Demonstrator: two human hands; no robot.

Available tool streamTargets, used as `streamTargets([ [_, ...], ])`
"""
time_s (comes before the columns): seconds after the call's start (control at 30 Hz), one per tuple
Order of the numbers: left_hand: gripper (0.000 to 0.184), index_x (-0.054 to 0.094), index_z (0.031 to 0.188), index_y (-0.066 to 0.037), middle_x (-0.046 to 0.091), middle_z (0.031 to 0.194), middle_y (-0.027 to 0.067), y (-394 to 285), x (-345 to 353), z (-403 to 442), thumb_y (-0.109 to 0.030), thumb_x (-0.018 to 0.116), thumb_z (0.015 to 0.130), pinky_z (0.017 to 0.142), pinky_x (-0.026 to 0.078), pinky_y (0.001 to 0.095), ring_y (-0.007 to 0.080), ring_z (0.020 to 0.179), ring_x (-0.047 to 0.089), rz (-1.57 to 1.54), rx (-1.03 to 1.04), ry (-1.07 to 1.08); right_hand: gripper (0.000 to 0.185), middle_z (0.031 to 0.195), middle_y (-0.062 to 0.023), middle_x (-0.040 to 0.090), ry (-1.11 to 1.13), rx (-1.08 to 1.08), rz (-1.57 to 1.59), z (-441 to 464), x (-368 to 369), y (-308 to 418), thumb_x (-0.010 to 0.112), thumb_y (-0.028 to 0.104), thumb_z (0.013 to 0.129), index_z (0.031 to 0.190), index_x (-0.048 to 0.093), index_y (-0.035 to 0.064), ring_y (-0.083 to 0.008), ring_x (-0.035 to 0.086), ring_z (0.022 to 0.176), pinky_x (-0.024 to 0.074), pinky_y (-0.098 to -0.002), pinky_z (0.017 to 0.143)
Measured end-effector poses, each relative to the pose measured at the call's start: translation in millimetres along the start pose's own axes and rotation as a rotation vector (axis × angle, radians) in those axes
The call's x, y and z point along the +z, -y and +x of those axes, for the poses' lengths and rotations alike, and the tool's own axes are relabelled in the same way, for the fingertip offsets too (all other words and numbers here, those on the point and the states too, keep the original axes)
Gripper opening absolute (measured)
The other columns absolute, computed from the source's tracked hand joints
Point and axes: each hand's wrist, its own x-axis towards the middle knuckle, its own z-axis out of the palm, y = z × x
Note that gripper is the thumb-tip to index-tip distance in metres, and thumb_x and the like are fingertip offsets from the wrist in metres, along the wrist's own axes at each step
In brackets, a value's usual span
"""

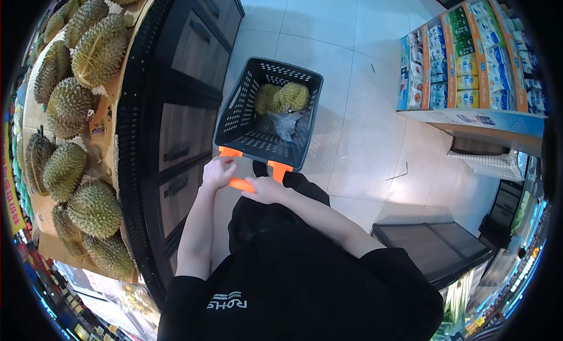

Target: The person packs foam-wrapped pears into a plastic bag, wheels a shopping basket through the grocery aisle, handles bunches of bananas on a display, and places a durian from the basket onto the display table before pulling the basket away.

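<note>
A dark grey shopping basket [234, 115] with perforated walls stands on the floor in front of me. Its orange handle [241, 185] reaches back toward my body. My left hand [219, 172] is closed around the handle's left corner, while my right hand [265, 190] grips the crossbar farther right, its fingers partly hidden. Inside the basket lie a spiky yellow-green durian [291, 97] and a browner one [267, 99] beside it, partly covered. A crumpled clear plastic bag [285, 125] rests below them.
On my left, a dark-drawered display stand [193, 118] carries several durians [97, 208]. Packaged goods fill a shelf [469, 59] at the upper right. A low dark cabinet [431, 253] stands at my right, and pale floor tiles [358, 136] extend between.
</note>
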Motion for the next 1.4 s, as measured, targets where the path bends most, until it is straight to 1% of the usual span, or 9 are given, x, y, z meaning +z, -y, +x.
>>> streamTargets([
  [0.17, 0.036, 0.073, 0.094, -0.007, 0.071, 0.085, 0.0134, 3.3, 0.7, 4.0, -0.038, 0.060, 0.082, 0.077, 0.054, 0.0411, 0.0332, 0.082, 0.069, 0.006, 0.020, 0.011, 0.043, 0.093, -0.0235, 0.066, -0.002, -0.021, -0.031, 0.8, -5.5, 2.0, 0.058, 0.039, 0.092, 0.117, 0.051, 0.0042, -0.0423, 0.065, 0.087, 0.0502, -0.0516, 0.077],
  [0.23, 0.034, 0.073, 0.094, -0.007, 0.070, 0.081, 0.0139, 2.0, -1.2, 7.2, -0.037, 0.060, 0.083, 0.076, 0.054, 0.0414, 0.0334, 0.080, 0.069, -0.016, 0.008, 0.016, 0.040, 0.092, -0.0222, 0.066, -0.065, -0.055, -0.019, 3.0, -6.1, 1.6, 0.061, 0.033, 0.090, 0.115, 0.051, 0.0046, -0.0413, 0.065, 0.087, 0.0501, -0.0515, 0.076],
  [0.47, 0.032, 0.073, 0.092, -0.007, 0.066, 0.069, 0.0131, -5.4, -19.4, 27.8, -0.036, 0.060, 0.083, 0.067, 0.052, 0.0426, 0.0329, 0.070, 0.067, -0.040, -0.014, 0.086, 0.038, 0.093, -0.0190, 0.067, -0.092, -0.008, -0.029, 14.3, -24.5, 7.4, 0.062, 0.031, 0.089, 0.116, 0.054, 0.0062, -0.0400, 0.065, 0.087, 0.0507, -0.0501, 0.076],
  [0.67, 0.035, 0.073, 0.091, -0.011, 0.068, 0.072, 0.0140, -1.7, -31.7, 66.8, -0.042, 0.057, 0.086, 0.070, 0.053, 0.0443, 0.0340, 0.073, 0.068, -0.016, 0.122, 0.036, 0.037, 0.093, -0.0187, 0.067, -0.171, 0.066, -0.062, 35.6, -46.9, 17.3, 0.063, 0.032, 0.088, 0.116, 0.057, 0.0077, -0.0378, 0.065, 0.089, 0.0511, -0.0492, 0.077],
  [0.77, 0.036, 0.072, 0.090, -0.010, 0.069, 0.074, 0.0153, -9.2, -46.0, 86.7, -0.043, 0.056, 0.088, 0.071, 0.053, 0.0454, 0.0351, 0.075, 0.068, -0.007, 0.164, 0.068, 0.035, 0.090, -0.0167, 0.068, -0.191, 0.190, -0.110, 48.4, -57.0, 22.7, 0.063, 0.035, 0.088, 0.115, 0.058, 0.0135, -0.0376, 0.066, 0.088, 0.0503, -0.0488, 0.076],
  [1.03, 0.036, 0.072, 0.092, -0.010, 0.070, 0.079, 0.0180, -16.6, -66.1, 141.3, -0.040, 0.054, 0.089, 0.076, 0.054, 0.0464, 0.0366, 0.081, 0.068, -0.013, 0.262, 0.107, 0.031, 0.088, -0.0160, 0.069, -0.404, 0.349, -0.161, 81.8, -80.4, 31.9, 0.069, 0.034, 0.084, 0.103, 0.064, 0.0094, -0.0373, 0.066, 0.086, 0.0520, -0.0476, 0.074],
  [1.17, 0.036, 0.072, 0.091, -0.009, 0.070, 0.079, 0.0180, -22.2, -76.2, 156.2, -0.040, 0.054, 0.089, 0.077, 0.053, 0.0465, 0.0365, 0.081, 0.068, -0.015, 0.279, 0.123, 0.032, 0.088, -0.0156, 0.069, -0.440, 0.384, -0.189, 96.9, -84.7, 23.7, 0.068, 0.035, 0.084, 0.103, 0.064, 0.0093, -0.0372, 0.067, 0.085, 0.0522, -0.0470, 0.074],
  [1.23, 0.035, 0.072, 0.091, -0.009, 0.070, 0.079, 0.0177, -23.3, -75.5, 158.6, -0.039, 0.054, 0.088, 0.078, 0.054, 0.0463, 0.0362, 0.082, 0.068, -0.009, 0.305, 0.131, 0.033, 0.094, -0.0156, 0.069, -0.381, 0.449, -0.183, 98.0, -86.9, 22.6, 0.068, 0.033, 0.084, 0.107, 0.063, 0.0092, -0.0364, 0.066, 0.092, 0.0511, -0.0491, 0.079],
  [1.4, 0.034, 0.072, 0.090, -0.009, 0.070, 0.080, 0.0173, -17.2, -72.0, 157.9, -0.038, 0.054, 0.087, 0.077, 0.053, 0.0463, 0.0358, 0.081, 0.068, -0.012, 0.322, 0.137, 0.034, 0.096, -0.0162, 0.069, -0.372, 0.439, -0.128, 92.0, -90.0, 37.6, 0.068, 0.033, 0.085, 0.108, 0.062, 0.0082, -0.0364, 0.066, 0.095, 0.0504, -0.0493, 0.080],
])
